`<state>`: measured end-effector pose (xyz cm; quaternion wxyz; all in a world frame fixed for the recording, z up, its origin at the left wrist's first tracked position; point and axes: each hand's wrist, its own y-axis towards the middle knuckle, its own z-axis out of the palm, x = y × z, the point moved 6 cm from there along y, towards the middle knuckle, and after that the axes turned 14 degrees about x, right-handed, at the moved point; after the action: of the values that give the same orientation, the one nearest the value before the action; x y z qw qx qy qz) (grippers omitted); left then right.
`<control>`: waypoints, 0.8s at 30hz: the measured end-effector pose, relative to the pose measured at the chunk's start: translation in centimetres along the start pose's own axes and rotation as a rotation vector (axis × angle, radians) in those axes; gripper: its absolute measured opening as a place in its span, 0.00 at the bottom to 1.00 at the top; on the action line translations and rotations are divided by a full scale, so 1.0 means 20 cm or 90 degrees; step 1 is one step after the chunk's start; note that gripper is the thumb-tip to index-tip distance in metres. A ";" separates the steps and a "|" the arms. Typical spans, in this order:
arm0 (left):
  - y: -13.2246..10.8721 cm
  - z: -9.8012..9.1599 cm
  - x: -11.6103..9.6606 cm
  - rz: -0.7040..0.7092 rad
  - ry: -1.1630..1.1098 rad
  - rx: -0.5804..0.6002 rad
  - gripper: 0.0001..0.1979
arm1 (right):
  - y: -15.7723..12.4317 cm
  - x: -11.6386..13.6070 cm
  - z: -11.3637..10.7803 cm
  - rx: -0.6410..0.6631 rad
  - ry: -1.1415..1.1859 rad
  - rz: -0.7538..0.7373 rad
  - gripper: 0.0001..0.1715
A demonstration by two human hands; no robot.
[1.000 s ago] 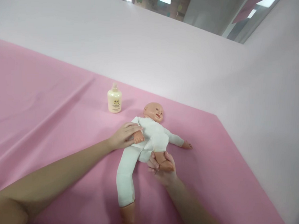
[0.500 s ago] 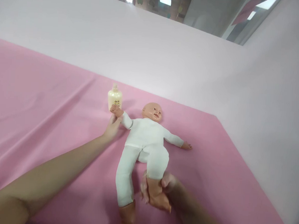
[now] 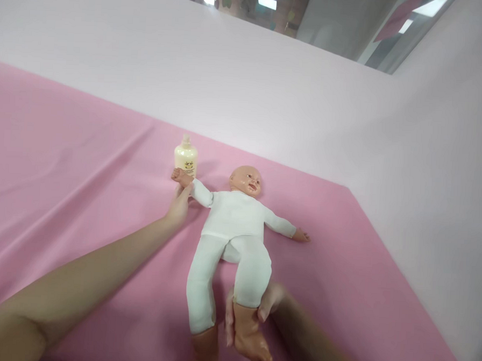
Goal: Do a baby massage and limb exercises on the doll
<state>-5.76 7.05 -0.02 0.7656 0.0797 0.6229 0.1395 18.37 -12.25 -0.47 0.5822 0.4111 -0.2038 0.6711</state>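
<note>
A baby doll [image 3: 235,215] with a white cloth body lies on its back on the pink sheet [image 3: 104,162], head toward the wall. My left hand [image 3: 178,204] is closed around the doll's forearm near its wrist, on the left side; some of my fingers are hidden behind the arm. With my right hand [image 3: 270,300] I grip the doll's lower leg above the foot, thumb on one side and fingers on the other. The doll's other leg and arm lie on the sheet. Just behind the held doll hand stands a cream pump bottle [image 3: 185,157], partly covered by it.
A white wall [image 3: 229,88] rises behind the sheet and another runs along the right side. Above the back wall is a window or mirror [image 3: 333,26] showing ceiling lights. Folds run across the sheet at the left.
The doll's held arm has swung outward to the left with my left hand. Its held leg has straightened downward, toward me, in my right hand. The bottle has stayed put.
</note>
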 end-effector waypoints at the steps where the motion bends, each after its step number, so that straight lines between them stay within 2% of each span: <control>1: -0.01 0.02 -0.02 0.021 0.017 0.018 0.21 | -0.01 0.00 -0.01 -0.023 0.008 -0.027 0.37; 4: -0.07 0.10 -0.09 0.089 0.109 0.109 0.24 | -0.04 0.01 -0.04 -0.119 0.016 -0.116 0.38; 8: -0.15 0.23 -0.19 0.198 0.328 0.284 0.23 | -0.05 0.10 -0.05 -0.253 -0.002 -0.233 0.33; 11: -0.20 0.31 -0.24 0.310 0.477 0.414 0.21 | -0.05 0.16 -0.06 -0.335 -0.017 -0.275 0.31; 13: -0.22 0.34 -0.25 0.362 0.531 0.470 0.21 | -0.05 0.18 -0.07 -0.396 -0.019 -0.281 0.30; 18: -0.23 0.36 -0.25 0.410 0.573 0.482 0.21 | -0.08 0.18 -0.08 -0.498 -0.006 -0.297 0.33; 21: -0.23 0.36 -0.25 0.406 0.569 0.481 0.21 | -0.08 0.18 -0.08 -0.492 -0.016 -0.293 0.32; 24: -0.22 0.35 -0.26 0.381 0.546 0.476 0.20 | -0.07 0.19 -0.07 -0.450 -0.034 -0.295 0.32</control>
<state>0.66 1.54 5.00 0.2966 0.4489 0.8313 0.1398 19.34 -8.50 1.50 0.8173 0.2384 -0.3385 0.4008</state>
